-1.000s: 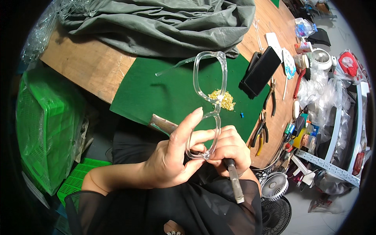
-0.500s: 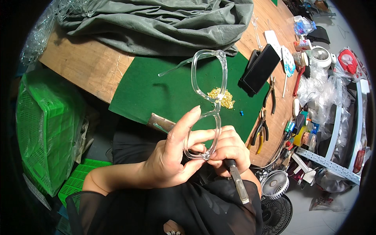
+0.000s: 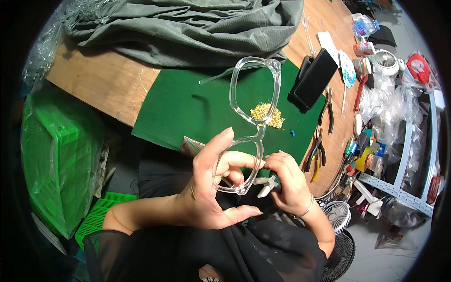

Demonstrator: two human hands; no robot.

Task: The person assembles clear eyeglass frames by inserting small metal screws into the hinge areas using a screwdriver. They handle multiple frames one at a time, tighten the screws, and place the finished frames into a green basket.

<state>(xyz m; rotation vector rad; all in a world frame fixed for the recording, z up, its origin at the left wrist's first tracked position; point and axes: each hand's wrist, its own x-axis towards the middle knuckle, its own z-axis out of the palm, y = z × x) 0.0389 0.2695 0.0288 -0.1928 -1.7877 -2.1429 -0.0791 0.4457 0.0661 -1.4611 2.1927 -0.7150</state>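
Around the person's hands, the wooden surface [image 3: 101, 82] carried a dark green mat [image 3: 188, 105] with a small heap of tiny gold-coloured metal parts [image 3: 267, 115] on it. A crumpled grey-green cloth [image 3: 188, 28] lay across the far side, and a black rectangular case [image 3: 314, 79] rested at the mat's right edge. Pliers with dark handles [image 3: 327, 110] and a yellow-handled pair [image 3: 315, 155] lay further right among small bottles and clutter, with a small white fan [image 3: 386, 60] beyond. A green plastic crate wrapped in clear film [image 3: 56, 155] stood to the left, below the surface.

Nothing stood between the camera and the clear transparent plastic spectacle frame [image 3: 251, 108], which was held upright above the mat's near edge, one rim high, the other low. The left hand [image 3: 213, 192] gripped the lower rim, thumb and fingers closed around it. The right hand [image 3: 289, 181] was closed on a small dark-handled tool [image 3: 268, 183], whose tip met the frame's lower corner.
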